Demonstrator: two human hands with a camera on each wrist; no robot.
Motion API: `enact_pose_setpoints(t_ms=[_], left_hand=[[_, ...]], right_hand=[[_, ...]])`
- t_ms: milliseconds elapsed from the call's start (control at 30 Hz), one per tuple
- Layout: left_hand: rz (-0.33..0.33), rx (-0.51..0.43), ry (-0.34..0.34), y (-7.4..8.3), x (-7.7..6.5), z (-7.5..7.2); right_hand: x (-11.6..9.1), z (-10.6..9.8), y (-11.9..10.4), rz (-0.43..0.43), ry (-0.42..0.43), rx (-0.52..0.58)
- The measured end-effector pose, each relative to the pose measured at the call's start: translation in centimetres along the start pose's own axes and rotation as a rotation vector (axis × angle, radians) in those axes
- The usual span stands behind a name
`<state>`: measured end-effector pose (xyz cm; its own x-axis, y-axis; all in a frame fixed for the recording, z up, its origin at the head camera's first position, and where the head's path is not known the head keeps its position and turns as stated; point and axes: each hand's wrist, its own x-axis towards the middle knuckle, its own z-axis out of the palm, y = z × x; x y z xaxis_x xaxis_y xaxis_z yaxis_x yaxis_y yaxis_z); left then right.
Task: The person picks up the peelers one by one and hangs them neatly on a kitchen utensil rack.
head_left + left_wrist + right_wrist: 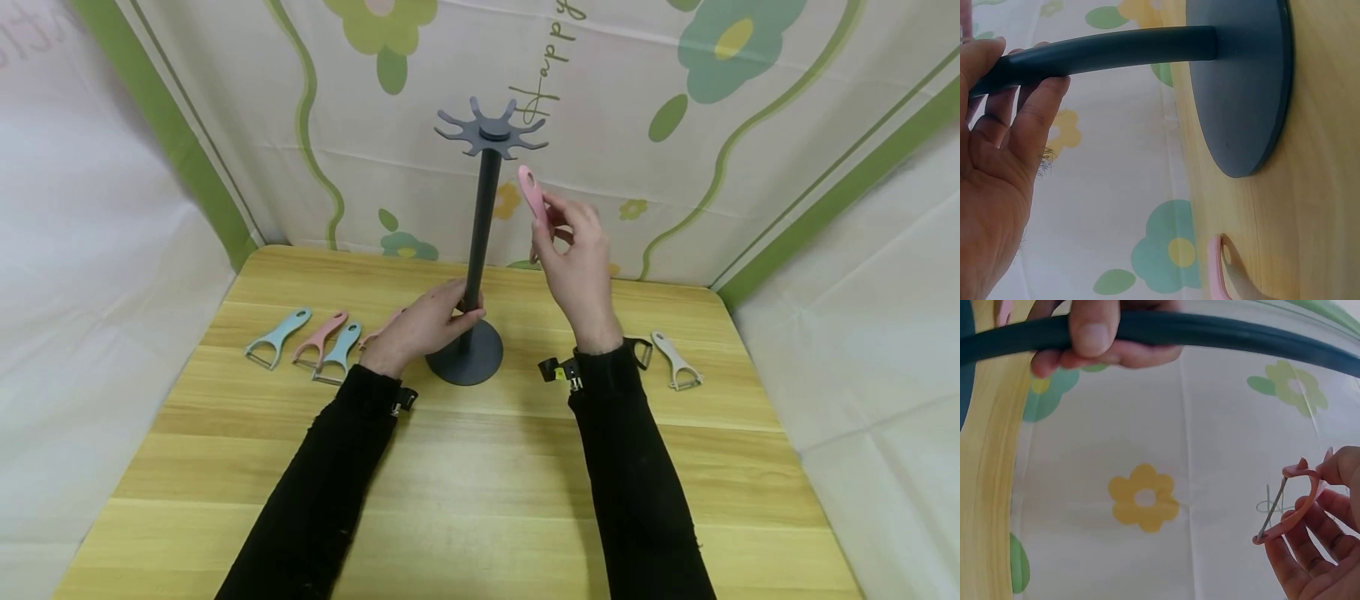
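A dark grey stand has a round base point(480, 358) on the table, an upright pole point(486, 200) and a crown of curved hooks point(493, 131) on top. My left hand point(427, 321) grips the pole low down, above the base; the left wrist view shows thumb and fingers around the pole. To the right of the pole, my right hand point(583, 262) pinches a pink Y-shaped peeler point(531, 193) in the air, its handle end pointing up just below the hooks. In the right wrist view the peeler's blade point(1271, 509) faces away from the palm. The hooks carry nothing.
On the wooden table point(465, 467), left of the stand, lie two blue peelers point(277, 337), a pink peeler point(324, 337) and another pink one point(372, 337) partly behind my left hand. At right are a white peeler point(677, 360) and a partly covered black peeler point(645, 353).
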<state>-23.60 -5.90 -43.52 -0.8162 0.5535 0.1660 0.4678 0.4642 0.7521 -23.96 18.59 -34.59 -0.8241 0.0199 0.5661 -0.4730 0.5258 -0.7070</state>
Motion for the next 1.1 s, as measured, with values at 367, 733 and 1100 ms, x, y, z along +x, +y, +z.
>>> enact_pose_setpoints(t_ms=[367, 733, 1100], left_hand=[[0.012, 0.004, -0.005, -0.2, -0.1, -0.1], [0.025, -0.004, -0.001, -0.3, 0.0, 0.1], [0.031, -0.012, -0.004, 0.0, 0.1, 0.2]], right_hand=[[0.7, 0.0, -1.0, -0.001, 0.035, 0.163], [1.6, -0.1, -2.4, -0.052, 0.098, 0.223], [2.6, -0.6, -3.7, -0.095, 0.14, 0.252]])
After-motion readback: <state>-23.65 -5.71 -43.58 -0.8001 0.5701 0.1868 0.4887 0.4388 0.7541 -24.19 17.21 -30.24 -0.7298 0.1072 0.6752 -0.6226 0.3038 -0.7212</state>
